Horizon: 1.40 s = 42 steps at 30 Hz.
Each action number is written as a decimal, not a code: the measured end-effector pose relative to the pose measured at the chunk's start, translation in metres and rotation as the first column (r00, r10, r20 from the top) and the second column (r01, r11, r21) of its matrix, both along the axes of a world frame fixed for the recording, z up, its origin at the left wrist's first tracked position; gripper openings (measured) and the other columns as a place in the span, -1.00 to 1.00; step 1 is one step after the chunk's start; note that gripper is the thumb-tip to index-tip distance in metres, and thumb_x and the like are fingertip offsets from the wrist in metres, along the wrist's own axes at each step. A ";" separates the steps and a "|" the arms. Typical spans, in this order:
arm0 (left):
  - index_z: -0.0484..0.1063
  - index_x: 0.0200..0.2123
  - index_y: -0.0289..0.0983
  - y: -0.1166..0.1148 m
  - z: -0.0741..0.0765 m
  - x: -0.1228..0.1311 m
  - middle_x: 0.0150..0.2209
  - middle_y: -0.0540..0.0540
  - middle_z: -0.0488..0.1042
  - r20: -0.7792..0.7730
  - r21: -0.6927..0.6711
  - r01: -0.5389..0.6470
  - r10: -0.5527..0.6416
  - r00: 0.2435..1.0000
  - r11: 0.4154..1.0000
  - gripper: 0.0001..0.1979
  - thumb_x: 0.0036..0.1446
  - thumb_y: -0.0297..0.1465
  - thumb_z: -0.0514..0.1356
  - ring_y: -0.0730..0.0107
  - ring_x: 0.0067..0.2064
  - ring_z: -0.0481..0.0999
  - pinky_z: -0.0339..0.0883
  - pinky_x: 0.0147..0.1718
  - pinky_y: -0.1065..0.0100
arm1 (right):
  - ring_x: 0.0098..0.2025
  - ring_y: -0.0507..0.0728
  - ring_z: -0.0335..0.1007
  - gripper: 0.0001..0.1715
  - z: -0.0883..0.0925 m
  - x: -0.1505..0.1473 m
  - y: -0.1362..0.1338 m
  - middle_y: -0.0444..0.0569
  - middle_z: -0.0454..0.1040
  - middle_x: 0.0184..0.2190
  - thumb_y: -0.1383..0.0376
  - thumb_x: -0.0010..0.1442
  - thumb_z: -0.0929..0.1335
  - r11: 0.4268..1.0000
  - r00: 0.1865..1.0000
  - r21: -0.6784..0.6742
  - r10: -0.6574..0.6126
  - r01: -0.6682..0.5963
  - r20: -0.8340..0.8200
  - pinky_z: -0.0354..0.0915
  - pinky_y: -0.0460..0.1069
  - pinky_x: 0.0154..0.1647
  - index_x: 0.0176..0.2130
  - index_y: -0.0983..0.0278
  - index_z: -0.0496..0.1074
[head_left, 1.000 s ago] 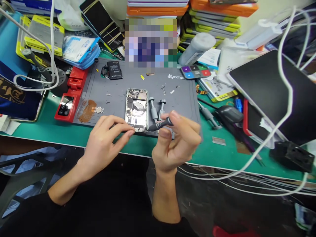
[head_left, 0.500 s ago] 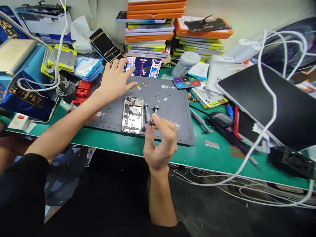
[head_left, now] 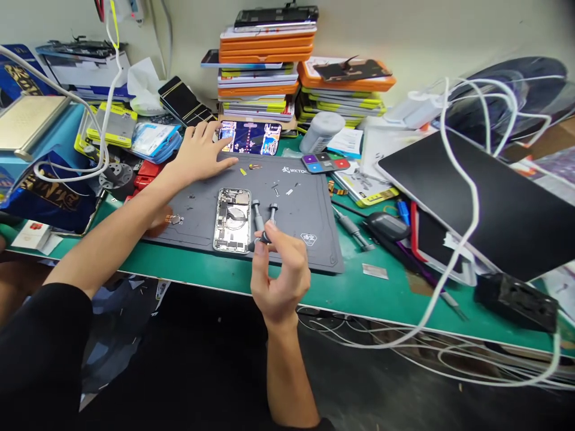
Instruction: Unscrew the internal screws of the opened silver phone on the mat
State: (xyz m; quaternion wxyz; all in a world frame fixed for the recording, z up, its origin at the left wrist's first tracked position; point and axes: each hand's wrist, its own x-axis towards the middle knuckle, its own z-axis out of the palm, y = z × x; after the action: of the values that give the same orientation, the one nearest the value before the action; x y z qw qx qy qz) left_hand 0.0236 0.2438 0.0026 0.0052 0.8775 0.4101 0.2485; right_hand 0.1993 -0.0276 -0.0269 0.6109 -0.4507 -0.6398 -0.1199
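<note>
Phone [head_left: 232, 220] lies opened; left hand [head_left: 199, 154] (spread) has moved off.

Work mat [head_left: 305, 209], grey: white lettering "WKTO" [head_left: 296, 170] at upper right, preceded by a small logo, remainder unclear; shield-shaped emblem [head_left: 308, 239] at lower right, its characters illegible. Blue bag [head_left: 45, 190]: large gold lettering, creased, unreadable. Multicoloured holder [head_left: 324, 163]: tiny pale signs, too small to identify. Lit phone [head_left: 251, 139]: minute on-screen text, unreadable.
</note>
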 end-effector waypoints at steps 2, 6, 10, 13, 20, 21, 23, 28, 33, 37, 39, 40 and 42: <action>0.64 0.08 0.05 0.000 0.003 -0.004 0.37 -0.21 0.42 -0.027 -0.008 0.018 -0.018 0.999 1.000 -0.50 0.13 0.07 0.43 -0.28 0.36 0.29 0.04 0.32 -0.42 | -0.09 0.11 0.69 -0.34 0.000 0.000 0.000 0.05 0.70 0.01 0.56 0.33 0.40 1.000 1.000 -0.003 0.006 -0.006 -0.002 0.61 0.01 -0.13 0.33 0.22 0.37; 0.63 0.08 0.08 -0.001 0.007 -0.011 0.42 -0.17 0.37 -0.077 -0.011 0.050 -0.051 0.996 0.999 -0.52 0.12 0.03 0.45 -0.28 0.42 0.24 -0.02 0.36 -0.43 | -0.09 0.13 0.69 -0.34 -0.001 0.000 -0.001 0.08 0.69 0.01 0.59 0.31 0.41 1.000 1.000 0.002 0.018 -0.018 -0.007 0.61 0.03 -0.12 0.32 0.27 0.37; 0.61 0.13 0.06 -0.002 0.011 -0.018 0.49 -0.15 0.28 -0.146 -0.019 0.112 -0.114 0.983 0.994 -0.55 0.20 -0.02 0.40 -0.27 0.50 0.14 -0.15 0.42 -0.43 | -0.10 0.13 0.70 -0.32 -0.005 0.000 0.000 0.06 0.68 0.01 0.57 0.31 0.42 1.000 0.998 0.014 0.028 -0.028 -0.049 0.63 0.02 -0.14 0.34 0.24 0.36; 0.60 0.17 0.09 0.000 0.014 -0.022 0.51 -0.09 0.27 -0.129 -0.032 0.137 -0.140 0.982 0.990 -0.53 0.20 -0.05 0.40 -0.23 0.53 0.11 -0.22 0.46 -0.39 | -0.09 0.13 0.70 -0.30 -0.007 0.001 0.000 0.06 0.67 0.03 0.56 0.31 0.42 0.999 0.997 0.007 0.037 -0.036 -0.063 0.64 0.02 -0.15 0.35 0.22 0.35; 0.56 0.26 0.06 0.005 0.011 -0.019 0.54 -0.12 0.23 -0.135 -0.040 0.131 -0.135 0.982 0.991 -0.46 0.27 0.05 0.29 -0.26 0.55 0.09 -0.26 0.50 -0.35 | -0.08 0.14 0.70 -0.27 -0.007 0.000 -0.001 0.08 0.65 0.05 0.57 0.33 0.41 0.999 0.998 -0.018 0.038 -0.039 -0.054 0.64 0.03 -0.16 0.38 0.21 0.32; 0.56 0.27 0.02 0.004 0.011 -0.018 0.54 -0.15 0.22 -0.155 -0.032 0.126 -0.130 0.979 0.991 -0.46 0.32 0.06 0.24 -0.27 0.56 0.07 -0.27 0.50 -0.35 | -0.08 0.13 0.70 -0.28 -0.007 0.000 -0.002 0.06 0.65 0.05 0.55 0.34 0.41 0.999 0.998 -0.027 0.031 -0.032 -0.055 0.64 0.03 -0.14 0.38 0.19 0.31; 0.52 0.33 -0.02 0.001 0.013 -0.017 0.55 -0.19 0.20 -0.199 -0.025 0.116 -0.119 0.973 0.993 -0.43 0.39 0.06 0.15 -0.30 0.57 0.05 -0.26 0.49 -0.35 | -0.06 0.13 0.70 -0.29 -0.008 0.000 -0.002 0.04 0.66 0.05 0.53 0.37 0.40 0.999 0.998 -0.041 0.025 -0.027 -0.060 0.65 0.02 -0.12 0.39 0.16 0.30; 0.43 0.41 -0.06 -0.006 0.016 -0.019 0.58 -0.22 0.14 -0.264 -0.021 0.098 -0.100 0.959 0.995 -0.38 0.41 0.04 0.13 -0.28 0.59 0.02 -0.25 0.50 -0.31 | -0.05 0.14 0.70 -0.24 -0.010 0.000 -0.002 0.05 0.64 0.07 0.57 0.33 0.41 0.998 0.996 -0.037 0.041 -0.044 -0.074 0.66 0.04 -0.13 0.41 0.17 0.31; 0.49 0.36 -0.12 -0.007 0.014 -0.021 0.56 -0.26 0.17 -0.270 -0.020 0.111 -0.112 0.956 0.994 -0.42 0.40 -0.01 0.18 -0.28 0.58 0.05 -0.26 0.51 -0.31 | -0.03 0.14 0.69 -0.24 -0.010 -0.001 -0.002 0.04 0.64 0.08 0.57 0.33 0.41 0.998 0.996 -0.040 0.043 -0.046 -0.080 0.66 0.02 -0.14 0.40 0.17 0.31; 0.53 0.32 -0.08 -0.007 0.016 -0.021 0.54 -0.23 0.22 -0.257 -0.012 0.120 -0.119 0.959 0.993 -0.47 0.43 0.00 0.16 -0.22 0.57 0.08 -0.23 0.51 -0.29 | -0.03 0.13 0.69 -0.24 -0.010 0.000 -0.002 0.04 0.64 0.07 0.56 0.33 0.42 0.998 0.996 -0.039 0.042 -0.045 -0.079 0.66 0.00 -0.17 0.40 0.17 0.31; 0.55 0.30 -0.08 -0.008 0.017 -0.020 0.54 -0.24 0.22 -0.269 -0.010 0.119 -0.117 0.956 0.993 -0.47 0.45 0.01 0.13 -0.21 0.57 0.09 -0.21 0.50 -0.28 | -0.03 0.12 0.69 -0.25 -0.010 0.000 -0.002 0.04 0.64 0.07 0.56 0.34 0.41 0.998 0.996 -0.040 0.036 -0.039 -0.078 0.67 0.00 -0.17 0.40 0.17 0.31; 0.56 0.30 -0.09 -0.008 0.017 -0.020 0.54 -0.24 0.22 -0.277 -0.012 0.119 -0.118 0.954 0.993 -0.47 0.46 0.02 0.12 -0.22 0.57 0.08 -0.21 0.50 -0.28 | -0.03 0.12 0.69 -0.25 -0.010 0.000 -0.002 0.03 0.64 0.07 0.56 0.34 0.41 0.998 0.996 -0.041 0.035 -0.038 -0.079 0.67 0.00 -0.17 0.40 0.17 0.31; 0.56 0.29 -0.08 -0.009 0.018 -0.020 0.53 -0.24 0.22 -0.291 -0.018 0.124 -0.123 0.949 0.992 -0.46 0.45 0.04 0.12 -0.22 0.56 0.09 -0.21 0.50 -0.27 | -0.03 0.12 0.69 -0.25 -0.010 0.000 -0.002 0.03 0.64 0.07 0.56 0.34 0.41 0.998 0.996 -0.044 0.038 -0.042 -0.083 0.67 0.00 -0.16 0.40 0.17 0.31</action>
State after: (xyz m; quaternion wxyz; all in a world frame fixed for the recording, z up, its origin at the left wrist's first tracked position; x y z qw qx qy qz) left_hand 0.0034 0.2350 0.0203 -0.0398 0.9285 0.3507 0.1158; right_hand 0.1992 -0.0300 -0.0370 0.6284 -0.4561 -0.6257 -0.0746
